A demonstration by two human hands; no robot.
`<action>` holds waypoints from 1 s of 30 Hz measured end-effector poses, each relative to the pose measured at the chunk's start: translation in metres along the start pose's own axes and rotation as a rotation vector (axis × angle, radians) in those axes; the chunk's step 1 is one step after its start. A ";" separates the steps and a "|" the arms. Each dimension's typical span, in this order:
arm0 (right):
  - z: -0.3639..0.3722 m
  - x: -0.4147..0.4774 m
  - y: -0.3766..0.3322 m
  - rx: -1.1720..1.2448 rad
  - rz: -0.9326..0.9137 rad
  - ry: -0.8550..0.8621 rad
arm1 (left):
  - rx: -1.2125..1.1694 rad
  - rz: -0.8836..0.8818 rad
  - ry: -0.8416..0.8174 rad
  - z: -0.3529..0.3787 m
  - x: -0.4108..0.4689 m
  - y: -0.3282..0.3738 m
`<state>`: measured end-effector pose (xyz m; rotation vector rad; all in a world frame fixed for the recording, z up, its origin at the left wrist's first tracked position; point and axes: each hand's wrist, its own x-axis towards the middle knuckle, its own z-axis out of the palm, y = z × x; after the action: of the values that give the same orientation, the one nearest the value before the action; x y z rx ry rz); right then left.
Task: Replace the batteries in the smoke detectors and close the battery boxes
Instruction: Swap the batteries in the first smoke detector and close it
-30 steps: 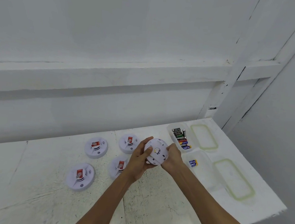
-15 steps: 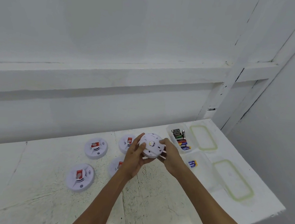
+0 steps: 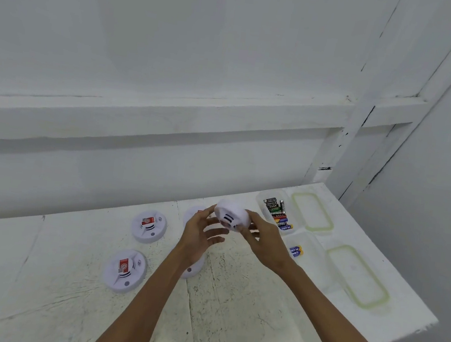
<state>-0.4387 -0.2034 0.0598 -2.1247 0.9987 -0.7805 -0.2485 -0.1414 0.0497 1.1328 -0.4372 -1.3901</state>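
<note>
The right hand grips the held smoke detector by its right edge, fingers curled round the rim, above the table. The left hand is spread with relaxed fingers at the unit's left edge; contact cannot be confirmed because of blur.

Left of the left hand lie the far-left detector and the near-left detector. Two more are partly hidden: the rear detector beyond the left hand's fingers and the front detector under its wrist.

Right of the right hand:
- the far battery box, holding assorted batteries, with the far lid beside it;
- the near battery box, holding a blue battery, with the near lid beside it.
</note>
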 end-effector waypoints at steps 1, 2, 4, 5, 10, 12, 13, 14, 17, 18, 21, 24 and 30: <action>-0.002 0.001 -0.003 0.060 0.056 0.016 | 0.021 0.002 -0.002 -0.002 0.001 -0.002; -0.003 0.002 -0.004 0.123 0.099 0.026 | 0.056 0.005 -0.013 -0.002 -0.001 -0.003; -0.003 0.003 -0.006 0.245 0.167 0.027 | 0.127 0.024 -0.044 0.000 -0.002 -0.004; -0.003 0.004 -0.006 0.298 0.200 0.026 | 0.132 0.023 -0.058 0.002 -0.003 -0.005; 0.003 0.004 -0.008 0.439 0.361 0.053 | 0.031 -0.016 -0.087 0.007 -0.007 -0.002; 0.004 0.006 -0.008 0.469 0.434 0.087 | 0.043 -0.012 -0.098 0.008 -0.007 -0.002; 0.004 0.006 -0.008 0.490 0.465 0.102 | 0.054 -0.010 -0.103 0.009 -0.008 -0.002; 0.005 0.008 -0.009 0.510 0.492 0.113 | 0.055 -0.010 -0.106 0.010 -0.009 -0.001; 0.003 0.009 -0.015 0.573 0.543 0.143 | 0.044 -0.027 -0.108 0.010 -0.011 0.000; 0.002 0.010 -0.016 0.594 0.548 0.151 | 0.031 -0.036 -0.106 0.010 -0.011 0.001; -0.001 0.012 -0.019 0.631 0.574 0.148 | 0.066 -0.045 -0.083 0.006 -0.010 0.007; 0.001 0.016 -0.021 0.686 0.635 0.150 | 0.136 -0.041 -0.077 0.004 -0.008 0.014; 0.003 0.020 -0.017 0.728 0.651 0.142 | 0.188 -0.067 -0.135 -0.003 -0.003 0.019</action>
<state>-0.4185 -0.2097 0.0755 -1.0518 1.1580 -0.7957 -0.2365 -0.1412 0.0653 1.2187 -0.6430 -1.5140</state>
